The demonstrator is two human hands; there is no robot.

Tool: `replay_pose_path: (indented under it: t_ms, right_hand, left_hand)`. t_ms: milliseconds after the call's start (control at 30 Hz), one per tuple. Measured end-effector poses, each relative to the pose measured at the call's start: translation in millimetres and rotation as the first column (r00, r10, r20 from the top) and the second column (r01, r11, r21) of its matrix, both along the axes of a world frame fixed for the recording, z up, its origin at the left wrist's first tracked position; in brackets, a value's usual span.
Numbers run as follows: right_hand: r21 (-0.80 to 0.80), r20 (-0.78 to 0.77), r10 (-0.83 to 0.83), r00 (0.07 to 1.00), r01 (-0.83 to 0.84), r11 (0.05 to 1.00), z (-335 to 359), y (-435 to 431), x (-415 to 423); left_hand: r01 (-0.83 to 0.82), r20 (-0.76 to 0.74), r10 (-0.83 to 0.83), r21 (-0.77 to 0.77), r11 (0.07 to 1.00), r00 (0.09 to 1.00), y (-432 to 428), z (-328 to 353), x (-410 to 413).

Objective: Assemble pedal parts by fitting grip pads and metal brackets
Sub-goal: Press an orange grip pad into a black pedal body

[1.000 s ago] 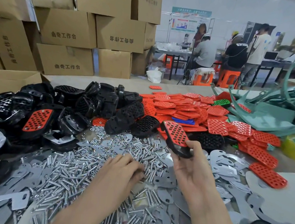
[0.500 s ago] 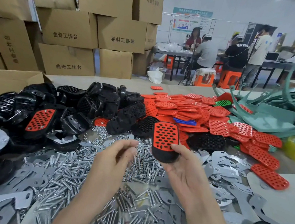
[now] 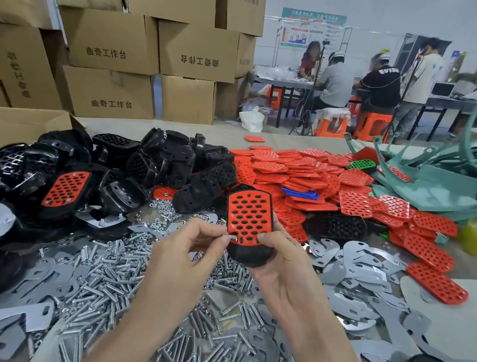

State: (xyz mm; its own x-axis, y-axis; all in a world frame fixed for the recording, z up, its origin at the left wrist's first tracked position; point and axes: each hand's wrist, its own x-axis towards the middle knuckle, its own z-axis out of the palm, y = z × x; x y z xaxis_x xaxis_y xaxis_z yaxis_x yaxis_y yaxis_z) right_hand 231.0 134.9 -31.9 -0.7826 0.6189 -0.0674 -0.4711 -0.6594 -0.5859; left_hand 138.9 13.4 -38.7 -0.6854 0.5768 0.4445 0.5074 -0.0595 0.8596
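The left hand (image 3: 189, 253) has a narrow grip: thumb and forefinger pinch a small bolt (image 3: 232, 236), its tip at a hole in the lower left corner of the red grip pad (image 3: 248, 212). A second ago this hand was down in the heap of bolts (image 3: 116, 286) directly under the grip. Half a second ago it was rising, fingers closing. Now it has reached the pad. Whether the bolt has entered the hole is too small to tell.

Touching that grip on its right, the right hand (image 3: 284, 264) holds the black pedal (image 3: 249, 254) from below and behind, thumb pressed on the pad's lower right corner. The pedal was tilted away a second ago. It has since been turned upright, pad facing the camera and lifted clear of the counter (image 3: 470, 314).

By my reading, the pad is already seated and fastening has begun. A bracket is likely still to come.

Outward from the grip, metal brackets (image 3: 354, 255) lie just right and below. Loose red pads (image 3: 307, 171) are piled beyond it to the right, and black pedal bodies (image 3: 159, 159) beyond it to the left. Well to the left lies a finished pedal (image 3: 65, 189).
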Motion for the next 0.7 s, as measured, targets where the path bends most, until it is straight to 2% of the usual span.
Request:
replay_pose_path:
  t_ms: [133, 267, 367, 567, 633, 700]
  right_hand:
    - [0.008, 0.02, 0.014, 1.0, -0.014, 1.0, -2.1, -0.1, -0.8]
    - [0.051, 0.024, 0.011, 1.0, -0.012, 0.999, -3.9, -4.2, -2.7]
    - [0.054, 0.008, -0.009, 1.0, 0.009, 0.998, -5.6, -4.9, -4.6]
    - [0.124, 0.001, -0.01, 1.0, 0.01, 0.992, -8.7, -8.2, -3.0]
    - [0.14, 0.007, -0.015, 1.0, 0.014, 0.99, -9.5, -7.9, -3.9]
    - [0.134, 0.006, -0.016, 1.0, 0.015, 0.991, -9.4, -6.9, -3.8]
  left_hand:
    - [-0.061, -0.218, 0.046, -0.063, 0.996, 0.975, -0.2, -1.6, -0.8]
    - [-0.146, -0.435, 0.093, -0.091, 0.985, 0.896, 2.6, -5.0, 1.0]
    - [-0.15, -0.382, 0.103, -0.096, 0.984, 0.918, 4.5, -6.7, 2.3]
    - [-0.144, -0.119, 0.134, -0.082, 0.986, 0.984, 6.5, -9.0, 1.8]
    - [-0.134, -0.114, 0.124, -0.091, 0.987, 0.986, 5.8, -8.7, 0.9]
    - [-0.142, -0.179, 0.122, -0.103, 0.985, 0.976, 5.6, -8.3, 1.9]
